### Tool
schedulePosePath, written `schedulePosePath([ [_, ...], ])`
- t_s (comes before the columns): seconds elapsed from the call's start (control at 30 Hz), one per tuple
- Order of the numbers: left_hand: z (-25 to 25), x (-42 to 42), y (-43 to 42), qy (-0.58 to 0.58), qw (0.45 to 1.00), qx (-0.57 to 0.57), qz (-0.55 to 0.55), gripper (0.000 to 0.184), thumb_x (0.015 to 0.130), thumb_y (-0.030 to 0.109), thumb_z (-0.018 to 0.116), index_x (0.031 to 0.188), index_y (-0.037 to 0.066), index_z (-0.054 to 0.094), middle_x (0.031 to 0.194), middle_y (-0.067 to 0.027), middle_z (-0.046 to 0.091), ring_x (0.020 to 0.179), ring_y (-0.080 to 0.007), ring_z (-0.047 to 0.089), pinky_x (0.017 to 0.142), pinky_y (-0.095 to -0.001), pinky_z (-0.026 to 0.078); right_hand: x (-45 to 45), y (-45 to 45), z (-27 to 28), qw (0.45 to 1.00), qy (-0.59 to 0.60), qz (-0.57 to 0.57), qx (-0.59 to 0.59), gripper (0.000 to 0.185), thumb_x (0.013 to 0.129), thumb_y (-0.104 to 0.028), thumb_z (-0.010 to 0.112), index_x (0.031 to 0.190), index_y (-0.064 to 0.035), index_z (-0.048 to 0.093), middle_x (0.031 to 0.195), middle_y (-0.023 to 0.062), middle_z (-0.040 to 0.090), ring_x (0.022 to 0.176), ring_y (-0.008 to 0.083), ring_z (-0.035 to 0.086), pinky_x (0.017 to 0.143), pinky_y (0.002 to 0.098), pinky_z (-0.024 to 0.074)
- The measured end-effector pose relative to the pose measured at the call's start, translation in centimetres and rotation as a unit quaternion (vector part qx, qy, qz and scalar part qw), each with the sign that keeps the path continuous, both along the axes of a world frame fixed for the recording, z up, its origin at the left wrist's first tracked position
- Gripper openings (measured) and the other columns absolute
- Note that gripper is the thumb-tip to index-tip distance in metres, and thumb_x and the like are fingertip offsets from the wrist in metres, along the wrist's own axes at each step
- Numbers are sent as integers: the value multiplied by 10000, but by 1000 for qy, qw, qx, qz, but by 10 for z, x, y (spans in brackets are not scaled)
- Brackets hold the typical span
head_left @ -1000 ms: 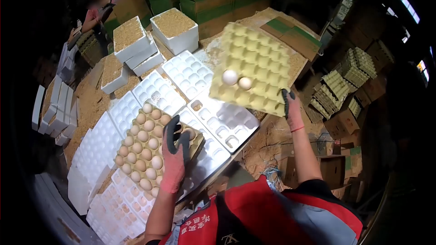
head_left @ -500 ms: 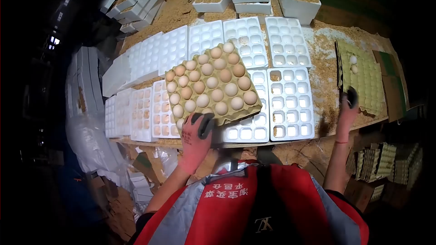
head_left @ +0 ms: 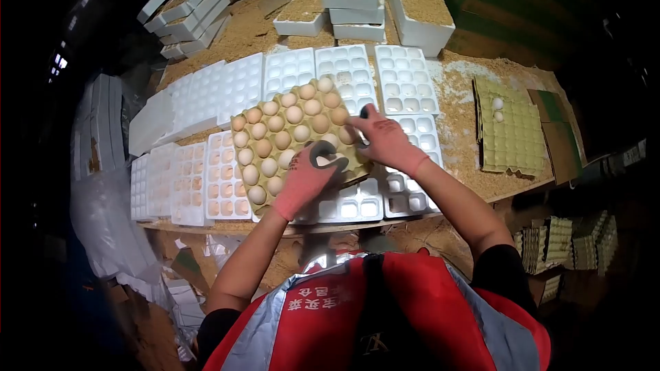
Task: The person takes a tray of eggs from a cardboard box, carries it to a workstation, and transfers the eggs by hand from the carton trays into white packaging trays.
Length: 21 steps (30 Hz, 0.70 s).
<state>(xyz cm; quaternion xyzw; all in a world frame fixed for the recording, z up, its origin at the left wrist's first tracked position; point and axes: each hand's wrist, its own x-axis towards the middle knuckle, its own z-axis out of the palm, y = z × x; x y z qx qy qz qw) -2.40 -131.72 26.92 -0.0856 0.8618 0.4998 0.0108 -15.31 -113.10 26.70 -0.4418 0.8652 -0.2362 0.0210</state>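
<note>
A pulp tray [head_left: 249, 196] of brown and cream eggs lies tilted across the white foam trays [head_left: 351, 209]. My left hand [head_left: 313, 175], in a pink and dark glove, curls over the tray's near right part, with a pale egg [head_left: 331, 161] between thumb and fingers. From the right my right hand [head_left: 388, 141], gloved the same way, reaches to the tray's right edge, its thumb and finger around an egg [head_left: 346, 135]. Its other fingers are partly hidden.
A pulp tray [head_left: 519, 137] with two eggs [head_left: 498, 110] rests at the right beside flat cardboard [head_left: 555, 124]. Foam boxes with a grainy brown filling [head_left: 423, 10] stand at the back. More foam trays [head_left: 230, 89] line the left. Stacked pulp trays [head_left: 550, 244] are below the table's right side.
My right hand has left the pulp tray at the right, now lying on the table, and come to the full egg tray. My left hand has moved from that tray's near edge onto the eggs.
</note>
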Motion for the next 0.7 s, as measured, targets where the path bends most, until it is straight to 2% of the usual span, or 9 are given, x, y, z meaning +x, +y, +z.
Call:
schedulePosePath([
  [0.07, 3, -6, 20, 26, 920, -379, -91, 385, 765, 266, 760, 1066, 66, 627, 1095, -166, 598, 986, -331, 627, 845, -442, 515, -10, -18, -33, 995, 70, 32, 71, 319, 877, -161, 575, 1194, -131, 566, 1085, 162, 530, 980, 336, 624, 786, 430, 519],
  [0.1, -1, -9, 25, 30, 900, -420, -114, 388, 760, 273, 763, 1060, 73, 621, 1081, -165, 600, 984, -331, 623, 847, -437, 510, -15, -16, -41, 990, 131, 32, 31, 336, 854, -187, 630, 1174, -119, 557, 1047, 145, 529, 968, 328, 623, 776, 440, 513],
  [0.17, -5, -17, 24, -4, 882, -453, -127, 416, 747, 285, 775, 1069, 80, 611, 1060, -156, 609, 1024, -311, 612, 892, -427, 490, -12, 7, -4, 994, -89, -37, -54, 426, 793, -219, 738, 1180, -92, 613, 1067, 158, 640, 991, 290, 661, 838, 392, 531],
  [0.23, 6, -9, 20, 15, 962, -268, -44, 434, 782, 260, 761, 1132, 40, 628, 1029, -135, 666, 906, -247, 646, 784, -375, 525, -21, 45, -8, 896, -328, -130, -269, 460, 744, -177, 786, 1166, -43, 659, 1071, 150, 712, 978, 204, 687, 875, 318, 534],
  [0.33, 23, -12, 28, -85, 953, 285, 57, 397, 959, 287, 592, 1244, 12, 605, 1033, -61, 680, 770, -102, 607, 644, -226, 495, -66, 87, -77, 917, -177, -316, -169, 421, 772, -214, 759, 1146, -67, 635, 1025, 118, 704, 931, 280, 695, 859, 369, 546],
  [0.47, -70, -17, 67, 204, 952, 120, -195, 412, 978, 210, 565, 1334, 3, 564, 1259, -123, 621, 1112, -154, 595, 926, -293, 490, -93, 99, -129, 935, -147, -296, -131, 364, 841, -277, 698, 1139, -79, 637, 1133, 169, 620, 1050, 344, 625, 927, 418, 495],
  [0.53, 7, -54, 119, -179, 912, 369, -23, 416, 978, 345, 597, 1269, 47, 612, 999, -17, 638, 757, -76, 578, 599, -202, 440, -101, 101, -158, 912, -118, -309, -242, 322, 906, -121, 580, 1221, -52, 590, 1239, 201, 568, 1133, 411, 572, 969, 444, 477],
  [0.6, -33, -98, 144, 56, 992, -109, -35, 371, 907, 265, 646, 1174, 10, 615, 1071, -140, 643, 988, -273, 646, 858, -416, 513, -102, 110, -163, 932, -59, -302, -191, 329, 901, -73, 554, 1228, -45, 578, 1246, 202, 555, 1150, 410, 546, 988, 439, 459],
  [0.7, -107, -172, 142, 82, 855, -501, -109, 251, 879, 223, 621, 1095, 112, 684, 1061, -134, 597, 998, -283, 589, 817, -381, 487, -94, 120, -160, 950, -29, -272, -152, 331, 884, -47, 548, 1212, -39, 585, 1234, 198, 551, 1162, 398, 529, 1005, 440, 442],
])
